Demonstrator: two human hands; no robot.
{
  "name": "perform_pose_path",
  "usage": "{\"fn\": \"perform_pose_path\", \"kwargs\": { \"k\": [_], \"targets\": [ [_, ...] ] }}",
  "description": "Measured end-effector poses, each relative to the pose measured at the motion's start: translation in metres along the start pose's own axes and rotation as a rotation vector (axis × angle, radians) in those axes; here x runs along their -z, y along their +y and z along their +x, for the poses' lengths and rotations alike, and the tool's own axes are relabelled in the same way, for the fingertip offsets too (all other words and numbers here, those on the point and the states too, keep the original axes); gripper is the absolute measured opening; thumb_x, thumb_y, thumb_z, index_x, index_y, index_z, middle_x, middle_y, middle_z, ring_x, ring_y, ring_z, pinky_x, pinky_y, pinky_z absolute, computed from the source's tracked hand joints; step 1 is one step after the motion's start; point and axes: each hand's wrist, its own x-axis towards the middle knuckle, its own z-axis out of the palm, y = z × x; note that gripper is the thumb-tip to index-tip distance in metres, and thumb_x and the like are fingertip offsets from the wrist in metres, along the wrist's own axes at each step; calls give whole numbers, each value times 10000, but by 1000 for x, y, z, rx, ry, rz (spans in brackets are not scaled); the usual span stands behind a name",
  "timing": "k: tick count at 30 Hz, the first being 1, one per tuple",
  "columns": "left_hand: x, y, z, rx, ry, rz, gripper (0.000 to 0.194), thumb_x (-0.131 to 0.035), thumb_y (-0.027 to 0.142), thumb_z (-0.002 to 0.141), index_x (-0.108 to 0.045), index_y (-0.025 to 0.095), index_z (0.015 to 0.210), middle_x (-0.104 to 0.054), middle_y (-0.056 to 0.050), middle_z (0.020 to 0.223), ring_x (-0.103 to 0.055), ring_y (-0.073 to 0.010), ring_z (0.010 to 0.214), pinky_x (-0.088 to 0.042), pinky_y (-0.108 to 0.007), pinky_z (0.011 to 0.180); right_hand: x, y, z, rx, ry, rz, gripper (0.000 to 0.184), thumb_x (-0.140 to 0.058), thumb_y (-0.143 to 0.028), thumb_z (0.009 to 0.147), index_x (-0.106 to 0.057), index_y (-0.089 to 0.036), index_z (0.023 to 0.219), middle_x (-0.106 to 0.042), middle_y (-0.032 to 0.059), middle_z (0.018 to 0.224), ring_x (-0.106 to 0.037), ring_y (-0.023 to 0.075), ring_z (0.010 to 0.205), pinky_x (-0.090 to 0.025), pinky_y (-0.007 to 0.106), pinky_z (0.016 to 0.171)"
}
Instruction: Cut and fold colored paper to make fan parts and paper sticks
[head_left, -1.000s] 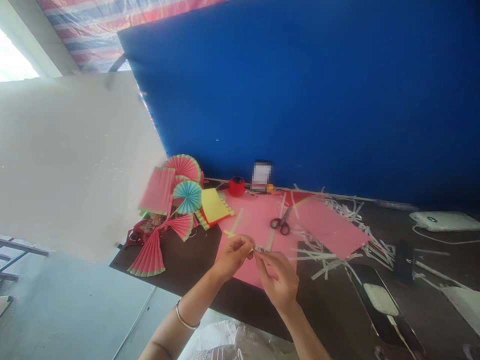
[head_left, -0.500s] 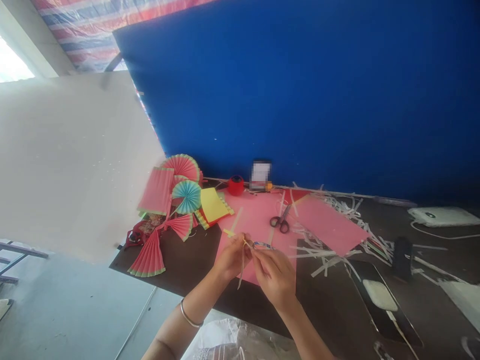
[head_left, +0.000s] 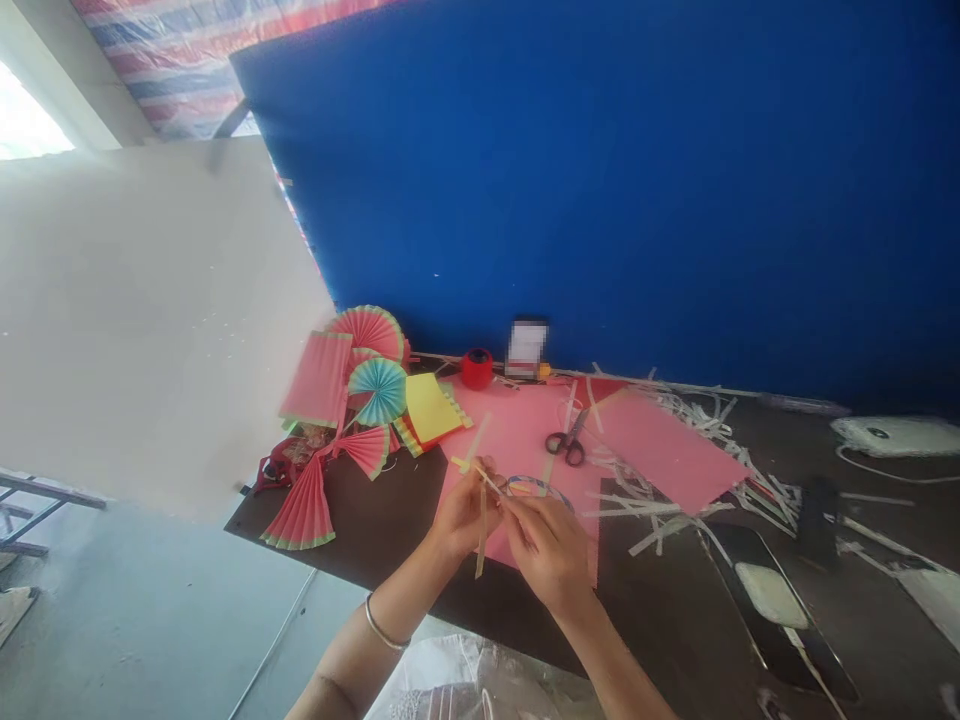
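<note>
My left hand (head_left: 456, 520) is closed on a thin yellowish paper strip (head_left: 481, 550), one end of which hangs below the fingers. Its yellow crosspiece sticks out above that hand. Fingertips of my right hand (head_left: 553, 555) pinch a pale part of the same strip, close beside the left fingers. Just behind the right knuckles shows a blue-and-white curved band (head_left: 541, 484), partly hidden; I cannot tell what it is. Beneath both hands lies a pink paper sheet (head_left: 514, 415). Black-handled scissors (head_left: 577, 432) rest on it, beyond the right hand.
Folded paper fans (head_left: 301, 505) and yellow paper (head_left: 431, 408) are at the left. A red round object (head_left: 477, 370) stands near the blue panel (head_left: 600, 200). Paper scraps (head_left: 709, 425), another pink sheet (head_left: 667, 450) and a phone (head_left: 814, 650) with a white charger lie right.
The strip's yellow end now stands out further above my left fingers, and more of its pale length shows between the hands. The whole view has shifted slightly.
</note>
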Motion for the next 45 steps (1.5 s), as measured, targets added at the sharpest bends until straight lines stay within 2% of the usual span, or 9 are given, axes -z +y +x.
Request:
{"fn": "perform_pose_path", "kwargs": {
  "k": [5,10,15,20,24,27,31,35,45],
  "targets": [
    [-4,4,-2,51,-56,-170,133,-645,266,768,-559,167,788,-423,41,604,-423,-67,536,-402,-178,572,0,-1,1,16,-7,-1,215,-592,-50,751,-602,-176,925,-643,44,726,-603,152,696,-484,296,671],
    [-2,6,1,100,0,-149,96,-625,255,785,-605,164,809,-546,15,736,-457,-39,548,-427,-151,586,2,-1,5,6,22,-27,165,-588,-74,763,-600,-188,882,-649,40,731,-618,156,718,-487,299,700],
    [-2,16,-1,119,-22,119,284,-601,269,764,-633,129,1010,-578,-95,1102,-467,-35,579,-351,-135,446,7,3,11,-58,5,-82,116,-580,-95,774,-598,-185,844,-650,34,712,-601,142,666,-466,283,672],
    [-7,25,-11,-2,-27,603,395,-647,242,683,-607,145,1064,-552,-130,1168,-539,-87,682,-409,-207,583,14,10,14,-85,-42,-106,59,-591,-130,777,-588,-184,800,-650,25,706,-593,143,683,-442,276,687],
    [-5,21,-16,-145,32,1023,471,-693,210,646,-559,157,1094,-573,-115,1098,-521,-75,653,-411,-227,606,17,14,17,-79,-65,-116,46,-594,-155,784,-580,-187,753,-647,16,690,-588,140,678,-425,266,677],
    [-4,16,-19,-233,11,1176,366,-657,251,700,-540,155,1034,-582,-97,1032,-520,-74,649,-410,-218,589,17,17,19,-92,-115,-119,61,-577,-183,803,-581,-187,742,-643,11,684,-580,136,665,-411,261,663],
    [-7,15,-23,-355,21,1206,223,-601,303,768,-487,159,895,-604,-61,907,-525,-78,638,-397,-203,573,18,20,20,-115,-151,-125,98,-570,-232,816,-584,-189,729,-637,7,681,-576,134,664,-397,256,659],
    [-13,22,-25,-329,51,1332,214,-581,349,785,-564,144,843,-580,-16,685,-488,-87,571,-357,-196,522,20,21,24,-138,-219,-109,144,-554,-274,828,-587,-196,711,-629,3,673,-569,132,645,-385,253,641],
    [-13,25,-27,-476,-44,1441,239,-546,316,803,-714,177,898,-551,-34,666,-470,-103,591,-342,-207,519,19,26,31,-164,-299,-51,199,-525,-309,847,-600,-199,699,-624,2,665,-573,131,629,-379,251,624]
  ]
}}
